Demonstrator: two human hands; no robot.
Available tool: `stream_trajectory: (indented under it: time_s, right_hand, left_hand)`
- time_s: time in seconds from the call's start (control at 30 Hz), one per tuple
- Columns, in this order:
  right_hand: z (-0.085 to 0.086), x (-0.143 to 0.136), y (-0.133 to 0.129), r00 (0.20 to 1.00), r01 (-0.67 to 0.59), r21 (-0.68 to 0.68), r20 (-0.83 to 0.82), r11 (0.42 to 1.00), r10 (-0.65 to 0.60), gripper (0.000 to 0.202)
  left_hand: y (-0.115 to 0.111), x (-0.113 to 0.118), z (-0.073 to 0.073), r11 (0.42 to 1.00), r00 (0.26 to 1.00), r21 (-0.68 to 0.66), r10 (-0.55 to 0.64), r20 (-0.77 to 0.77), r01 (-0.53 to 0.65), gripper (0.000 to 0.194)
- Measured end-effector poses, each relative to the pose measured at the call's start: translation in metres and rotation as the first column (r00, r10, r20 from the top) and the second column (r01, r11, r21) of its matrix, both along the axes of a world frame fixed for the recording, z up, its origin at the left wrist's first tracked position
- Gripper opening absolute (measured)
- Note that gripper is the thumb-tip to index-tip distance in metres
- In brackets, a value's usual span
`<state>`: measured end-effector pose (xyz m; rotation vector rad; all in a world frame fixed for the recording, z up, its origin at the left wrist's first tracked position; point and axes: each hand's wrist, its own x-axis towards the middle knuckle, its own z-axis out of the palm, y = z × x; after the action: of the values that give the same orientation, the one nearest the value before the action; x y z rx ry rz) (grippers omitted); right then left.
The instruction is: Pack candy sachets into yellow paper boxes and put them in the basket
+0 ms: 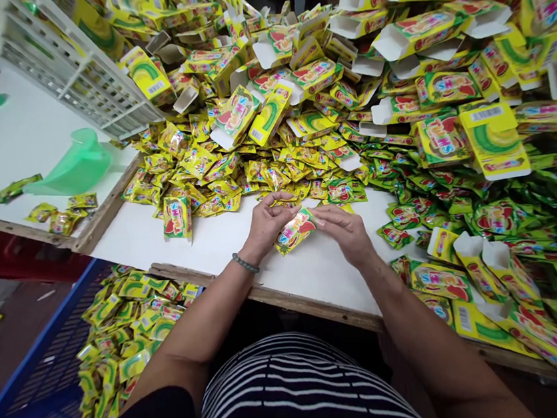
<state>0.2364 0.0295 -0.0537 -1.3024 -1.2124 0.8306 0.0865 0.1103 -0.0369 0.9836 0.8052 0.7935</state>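
A small yellow and green printed carton (295,232) is held over the white table near its front edge. My left hand (268,222) is closed on the carton's left side, a beaded bracelet at its wrist. My right hand (341,227) pinches the upper right end of the same carton. Whether anything else sits between the right fingers is hidden. Just beyond the hands lies a heap of small yellow sachets (203,164). Green sachets (500,210) are piled to the right. One carton (177,218) lies apart on the table to the left.
Many cartons (314,77), several with open flaps, are heaped at the back. A white plastic crate (86,70) leans at the back left, near a green scoop (75,166). Below the wooden table edge (320,308), a blue crate (35,371) holds filled-looking cartons.
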Motion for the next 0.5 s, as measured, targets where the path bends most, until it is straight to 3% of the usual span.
stream_trajectory:
  time_s: [0.1,0.2,0.23,0.3,0.37,0.4,0.43,0.5]
  right_hand:
    - [0.001,-0.018,-0.003,0.974,0.143,0.076,0.167,0.987,-0.154,0.032]
    - [0.001,-0.021,0.000,0.955,0.187,0.084,0.217,0.979,-0.201,0.026]
    - [0.001,-0.017,0.002,0.948,0.212,0.067,0.228,0.975,-0.221,0.028]
    - [-0.002,-0.003,0.006,0.900,0.328,0.030,0.294,0.944,-0.321,0.035]
    - [-0.007,0.014,0.009,0.777,0.496,0.024,0.435,0.868,-0.455,0.037]
    - [-0.010,0.023,0.011,0.700,0.563,0.027,0.516,0.826,-0.493,0.036]
    - [-0.014,0.030,0.012,0.637,0.607,0.020,0.586,0.795,-0.501,0.038]
    - [-0.023,0.039,0.014,0.601,0.628,-0.046,0.663,0.777,-0.447,0.050]
  left_hand:
    - [0.001,-0.001,-0.003,1.000,1.000,-0.015,0.028,0.008,-0.028,0.055]
    - [-0.001,0.000,-0.005,1.000,1.000,-0.011,0.024,-0.017,-0.024,0.053]
    - [-0.002,0.000,-0.005,1.000,0.999,-0.008,-0.028,-0.039,0.028,0.052]
    - [-0.004,0.003,-0.006,0.968,0.965,-0.008,-0.250,-0.078,0.250,0.051]
    - [-0.004,0.004,-0.008,0.871,0.865,0.016,-0.486,-0.124,0.492,0.047]
    - [-0.003,0.004,-0.009,0.844,0.837,0.054,-0.519,-0.174,0.534,0.044]
    - [-0.001,0.003,-0.010,0.856,0.847,0.112,-0.467,-0.254,0.505,0.040]
    - [0.005,0.001,-0.011,0.914,0.877,0.286,-0.133,-0.462,0.289,0.035]
